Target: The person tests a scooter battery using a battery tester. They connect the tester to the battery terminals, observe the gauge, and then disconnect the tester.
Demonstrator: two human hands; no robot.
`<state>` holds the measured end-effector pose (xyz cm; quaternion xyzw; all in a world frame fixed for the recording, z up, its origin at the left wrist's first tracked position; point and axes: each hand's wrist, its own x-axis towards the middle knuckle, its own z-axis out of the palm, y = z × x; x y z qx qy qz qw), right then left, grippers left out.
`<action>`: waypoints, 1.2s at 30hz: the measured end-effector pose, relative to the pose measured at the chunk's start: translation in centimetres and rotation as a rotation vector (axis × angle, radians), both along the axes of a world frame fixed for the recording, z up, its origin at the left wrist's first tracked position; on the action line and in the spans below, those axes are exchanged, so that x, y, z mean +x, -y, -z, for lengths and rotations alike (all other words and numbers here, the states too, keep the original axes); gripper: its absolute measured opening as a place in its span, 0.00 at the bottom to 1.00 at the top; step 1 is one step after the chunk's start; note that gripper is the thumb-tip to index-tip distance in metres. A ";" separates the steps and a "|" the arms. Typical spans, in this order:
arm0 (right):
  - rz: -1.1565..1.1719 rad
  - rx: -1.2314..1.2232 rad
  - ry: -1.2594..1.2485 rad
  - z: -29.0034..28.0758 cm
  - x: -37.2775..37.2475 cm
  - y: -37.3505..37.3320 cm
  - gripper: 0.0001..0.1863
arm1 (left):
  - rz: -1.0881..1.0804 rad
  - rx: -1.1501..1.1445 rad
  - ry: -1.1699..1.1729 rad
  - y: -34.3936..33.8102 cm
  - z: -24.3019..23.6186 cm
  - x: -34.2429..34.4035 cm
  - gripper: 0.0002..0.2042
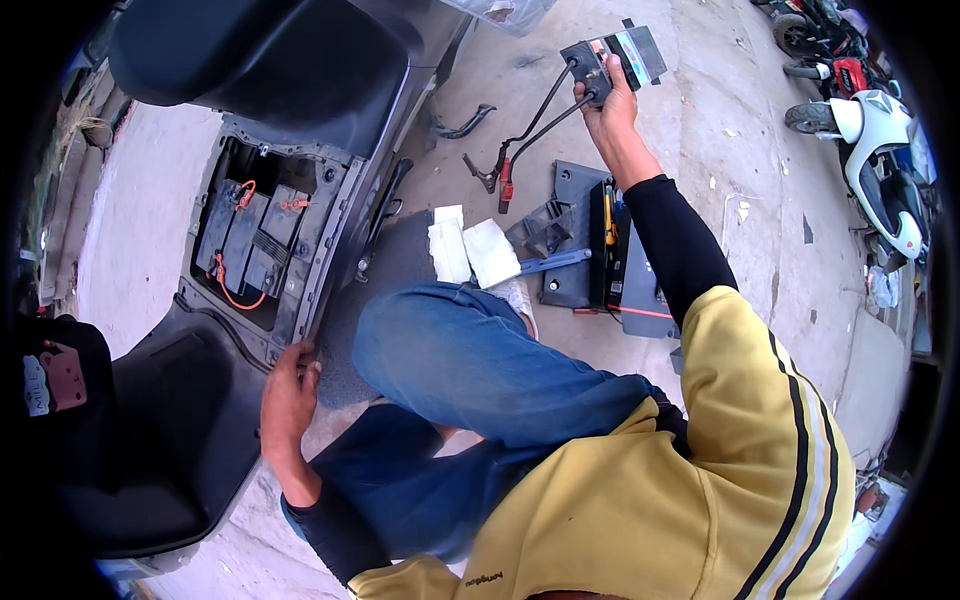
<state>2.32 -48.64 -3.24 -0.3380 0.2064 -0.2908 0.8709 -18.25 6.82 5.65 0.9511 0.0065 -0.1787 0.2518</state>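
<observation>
My right hand (612, 105) is stretched out ahead, closed around a dark box-shaped battery tester (632, 50) with a pale face. Two black cables (545, 125) run from it down to clamps; one has a red grip (506, 188), and they hang just above or rest on the ground. My left hand (288, 400) rests against the side edge of a dark scooter (160, 430), its fingers pointing forward and its thumb apart. Ahead of that hand, the scooter's opened compartment (330, 230) shows grey batteries (243, 240) joined by orange wires (240, 297).
White paper pieces (490, 252) lie beside my knee. An open toolbox (577, 240) with tools stands to the right, a blue bar (555, 261) next to it. A curved black part (467, 122) lies on the concrete. Parked scooters (880, 170) stand far right.
</observation>
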 end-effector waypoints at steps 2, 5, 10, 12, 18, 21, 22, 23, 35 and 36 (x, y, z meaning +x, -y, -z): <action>0.013 -0.055 -0.135 2.8 -0.8 -0.1 0.24 | -0.011 0.020 -0.009 0.0 0.0 -0.1 0.15; 0.021 -0.078 -0.316 7.2 -1.5 0.8 0.27 | -0.034 0.051 -0.036 0.4 -0.7 -0.1 0.15; -0.021 0.082 -0.465 11.6 -1.2 3.2 0.17 | -0.036 0.125 -0.058 0.3 0.0 0.0 0.15; -0.049 0.094 -0.494 13.6 -1.5 4.5 0.16 | -0.045 0.137 -0.077 0.3 0.1 0.1 0.15; -0.017 0.021 -0.596 17.1 -1.7 6.4 0.17 | -0.048 0.155 -0.117 0.4 0.7 1.0 0.15; -0.005 0.026 -0.625 18.4 -1.7 7.5 0.19 | -0.040 0.149 -0.126 0.7 0.8 1.5 0.15; -0.013 0.022 -0.629 18.8 -1.8 7.7 0.19 | -0.033 0.155 -0.119 0.7 1.0 1.6 0.15; -0.021 0.019 -0.633 19.2 -2.0 7.8 0.19 | -0.025 0.162 -0.113 0.7 1.2 1.6 0.15; -0.041 -0.034 -0.944 21.9 -1.0 6.5 0.16 | -0.040 0.133 -0.175 1.5 1.0 3.3 0.16; -0.066 -0.036 -0.935 21.9 -1.1 6.4 0.18 | -0.033 0.135 -0.173 1.6 0.8 3.4 0.16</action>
